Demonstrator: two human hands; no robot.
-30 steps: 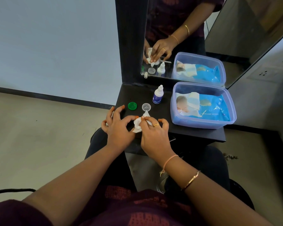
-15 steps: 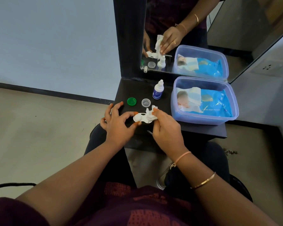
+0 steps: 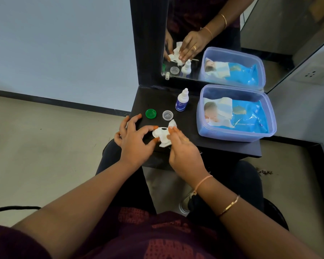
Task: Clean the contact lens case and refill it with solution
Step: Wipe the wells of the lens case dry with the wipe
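Observation:
My left hand (image 3: 134,141) pinches the left end of the white contact lens case (image 3: 157,133) between thumb and forefinger, just above the black shelf (image 3: 223,146). My right hand (image 3: 183,148) presses a white wipe (image 3: 169,134) onto the case's right well. A green cap (image 3: 151,113) and a clear cap (image 3: 167,115) lie loose on the shelf behind the case. The white solution bottle (image 3: 182,100) with a blue label stands upright behind the caps, its nozzle uncovered.
A lilac plastic tub (image 3: 236,136) holding a blue pack of wipes (image 3: 238,114) fills the right of the shelf. A mirror (image 3: 204,43) stands behind and repeats the scene. The shelf's near edge is above my knees; a black cable (image 3: 13,209) lies on the floor at left.
Both hands have lifted the case and wipe off the shelf edge and moved slightly forward. The case, wrapped in the wipe before, now shows its left well. My right hand has moved the wipe over the right well.

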